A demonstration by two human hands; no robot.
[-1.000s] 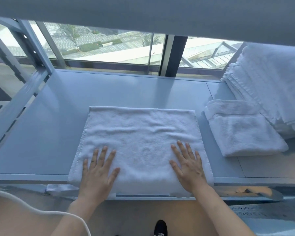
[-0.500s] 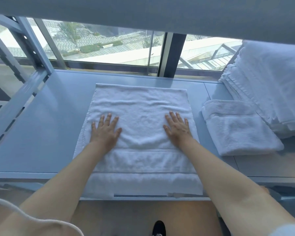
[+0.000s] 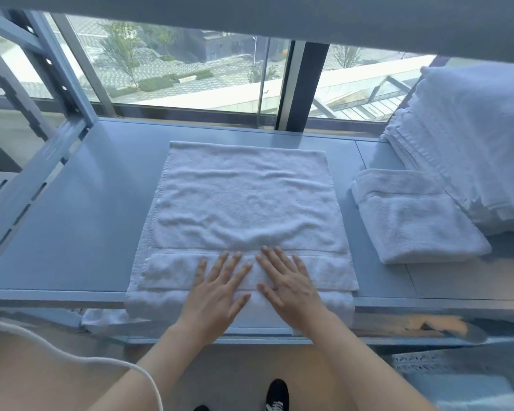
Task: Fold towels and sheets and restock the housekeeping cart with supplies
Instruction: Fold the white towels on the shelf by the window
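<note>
A white towel lies folded flat in the middle of the grey shelf, its near end hanging over the front edge. My left hand and my right hand rest side by side on the towel's near part, fingers straight and spread, palms down. A smaller folded white towel lies to the right on the same shelf. Behind it, a tall stack of folded white linen fills the right end.
The shelf's metal frame post stands at the left rear and an upper shelf spans overhead. A window runs behind. A white cable crosses the lower left. Bare grey shelf lies left of the towel.
Both hands slid from the towel's middle, apart, back toward me and together at its near edge. The towel looks smoothed and its far edge lies further back than a second ago.
</note>
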